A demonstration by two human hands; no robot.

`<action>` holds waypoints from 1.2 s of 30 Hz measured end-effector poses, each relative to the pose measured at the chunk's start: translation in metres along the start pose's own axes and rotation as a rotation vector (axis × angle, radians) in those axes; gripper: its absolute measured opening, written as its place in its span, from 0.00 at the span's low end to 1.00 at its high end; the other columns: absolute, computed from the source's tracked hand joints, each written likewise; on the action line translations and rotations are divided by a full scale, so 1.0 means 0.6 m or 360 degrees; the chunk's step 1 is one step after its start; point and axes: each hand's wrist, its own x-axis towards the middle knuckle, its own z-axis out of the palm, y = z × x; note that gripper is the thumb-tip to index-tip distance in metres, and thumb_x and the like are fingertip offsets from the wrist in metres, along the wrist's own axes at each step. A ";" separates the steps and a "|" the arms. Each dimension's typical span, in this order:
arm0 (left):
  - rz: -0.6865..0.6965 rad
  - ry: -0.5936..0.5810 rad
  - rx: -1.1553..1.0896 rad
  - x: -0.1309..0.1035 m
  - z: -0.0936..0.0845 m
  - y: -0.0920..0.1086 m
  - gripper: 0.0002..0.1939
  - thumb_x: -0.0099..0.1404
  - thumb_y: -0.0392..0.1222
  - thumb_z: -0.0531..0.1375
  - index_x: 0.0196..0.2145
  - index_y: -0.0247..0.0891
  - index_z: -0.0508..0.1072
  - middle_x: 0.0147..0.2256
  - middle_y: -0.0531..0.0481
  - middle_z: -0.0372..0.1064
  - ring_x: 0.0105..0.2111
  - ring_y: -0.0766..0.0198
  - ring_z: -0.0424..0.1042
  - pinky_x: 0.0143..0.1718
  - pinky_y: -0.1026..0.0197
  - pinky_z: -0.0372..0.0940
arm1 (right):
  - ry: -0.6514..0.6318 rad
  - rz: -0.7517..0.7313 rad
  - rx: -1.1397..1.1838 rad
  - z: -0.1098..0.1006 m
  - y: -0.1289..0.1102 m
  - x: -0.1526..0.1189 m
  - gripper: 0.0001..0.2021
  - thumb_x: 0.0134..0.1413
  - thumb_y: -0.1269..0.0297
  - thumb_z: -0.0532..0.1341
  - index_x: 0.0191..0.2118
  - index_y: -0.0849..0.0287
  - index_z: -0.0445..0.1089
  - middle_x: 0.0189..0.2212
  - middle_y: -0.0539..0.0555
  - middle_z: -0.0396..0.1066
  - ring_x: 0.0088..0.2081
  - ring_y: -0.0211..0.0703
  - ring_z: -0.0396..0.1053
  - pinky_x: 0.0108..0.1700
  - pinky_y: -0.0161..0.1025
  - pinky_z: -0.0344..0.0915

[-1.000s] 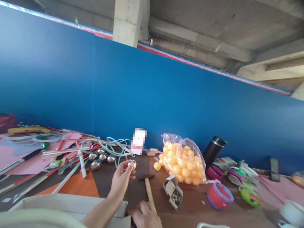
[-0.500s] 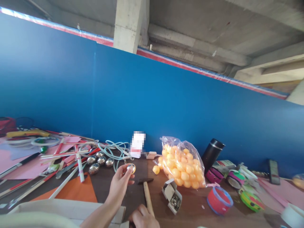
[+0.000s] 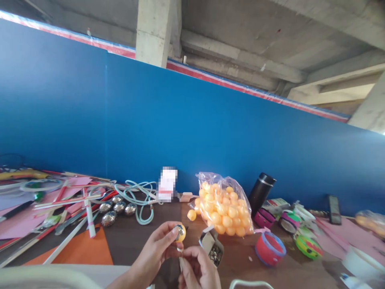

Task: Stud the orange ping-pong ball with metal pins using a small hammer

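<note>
Blue wall: a flat panel behind the whole far edge of the table.
Table: dark brown top, cluttered from left to right.
Bag of balls: clear plastic bag, centre right, full of orange balls; one loose ball lies just left of it.
Black flask: stands right of the bag, leaning slightly.
Tape rolls: a pink and blue roll, near right, with others beyond it.
Cord: pale green loops, far centre left.
Left hand: near centre, fingers closed around the orange ball.
Right hand: near centre, just below the ball, fingertips pinched together; whether they grip something small cannot be told.
Small box: open carton of metal pins, just right of the hands.
Silver eggs: four shiny pieces, left of centre.
Orange ball: held above the near table edge, a shiny metal piece against its near side. Judged very light, hollow, thin-walled and smooth, so easily dented or slipped; best held round its widest part with gentle opposed fingertips.
</note>
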 end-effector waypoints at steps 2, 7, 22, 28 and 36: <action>-0.0061 -0.0054 0.0004 -0.002 0.000 -0.006 0.12 0.54 0.46 0.62 0.35 0.37 0.73 0.27 0.51 0.69 0.23 0.69 0.69 0.25 0.66 0.65 | -0.0008 -0.0035 0.0062 -0.004 -0.010 0.000 0.15 0.47 0.51 0.57 0.29 0.59 0.64 0.09 0.45 0.61 0.10 0.31 0.60 0.14 0.24 0.53; -0.0086 -0.0111 0.0035 0.001 -0.007 -0.017 0.12 0.56 0.45 0.61 0.36 0.36 0.72 0.28 0.50 0.68 0.24 0.68 0.69 0.24 0.66 0.64 | 0.0010 -0.0064 0.0209 -0.005 -0.028 -0.003 0.14 0.48 0.52 0.58 0.28 0.59 0.61 0.09 0.42 0.59 0.10 0.28 0.60 0.14 0.22 0.52; -0.0076 -0.0139 0.0086 0.001 -0.006 -0.015 0.15 0.56 0.45 0.60 0.40 0.38 0.71 0.28 0.51 0.69 0.25 0.67 0.70 0.26 0.65 0.65 | -0.0220 0.0334 0.0703 -0.026 -0.034 0.013 0.17 0.47 0.51 0.60 0.25 0.63 0.65 0.08 0.44 0.63 0.09 0.26 0.59 0.13 0.22 0.53; -0.0067 -0.0169 0.0102 0.002 -0.010 -0.018 0.15 0.56 0.44 0.61 0.41 0.37 0.71 0.30 0.50 0.70 0.27 0.67 0.71 0.30 0.63 0.66 | -0.0240 0.0429 0.0891 -0.032 -0.036 0.020 0.16 0.41 0.54 0.65 0.30 0.63 0.67 0.17 0.46 0.68 0.11 0.25 0.58 0.12 0.24 0.57; -0.0085 -0.0199 0.0073 0.004 -0.012 -0.023 0.15 0.56 0.42 0.61 0.42 0.37 0.71 0.33 0.49 0.70 0.30 0.66 0.71 0.36 0.60 0.66 | -0.0233 0.0437 0.0984 -0.034 -0.026 0.022 0.14 0.42 0.57 0.66 0.31 0.62 0.67 0.22 0.47 0.70 0.11 0.23 0.58 0.11 0.24 0.56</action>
